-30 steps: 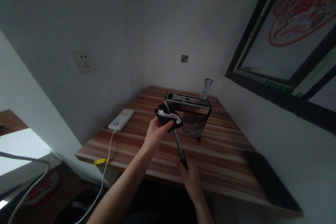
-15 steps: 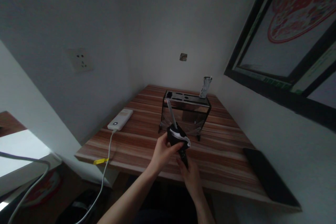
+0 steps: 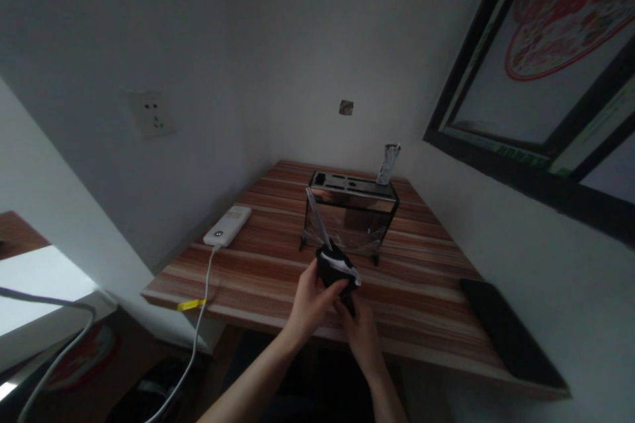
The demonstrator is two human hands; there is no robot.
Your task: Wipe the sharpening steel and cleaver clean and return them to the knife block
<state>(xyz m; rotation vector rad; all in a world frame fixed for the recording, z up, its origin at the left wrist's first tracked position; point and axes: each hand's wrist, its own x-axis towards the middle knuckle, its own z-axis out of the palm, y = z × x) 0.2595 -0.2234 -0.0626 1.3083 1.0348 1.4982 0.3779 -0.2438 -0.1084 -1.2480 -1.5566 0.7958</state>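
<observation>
Head view: near the table's [image 3: 421,304] six-o'clock edge, a black-handled rod [image 3: 318,217] is being gripped in the right hand [image 3: 362,332], black cloth [image 3: 333,271] being clasped against it by the left hand [image 3: 310,296]; at twelve o'clock a rack [image 3: 353,195] is being borne by the table.

Open wooden tabletop [image 3: 421,291] runs left of a black rack [image 3: 354,190] to a white power bank [image 3: 229,225], and right to a dark slab [image 3: 513,334]. The rack blocks the middle; a grey rod [image 3: 319,219] slants before its left end. A cable [image 3: 200,317] crosses the near-left edge.
</observation>
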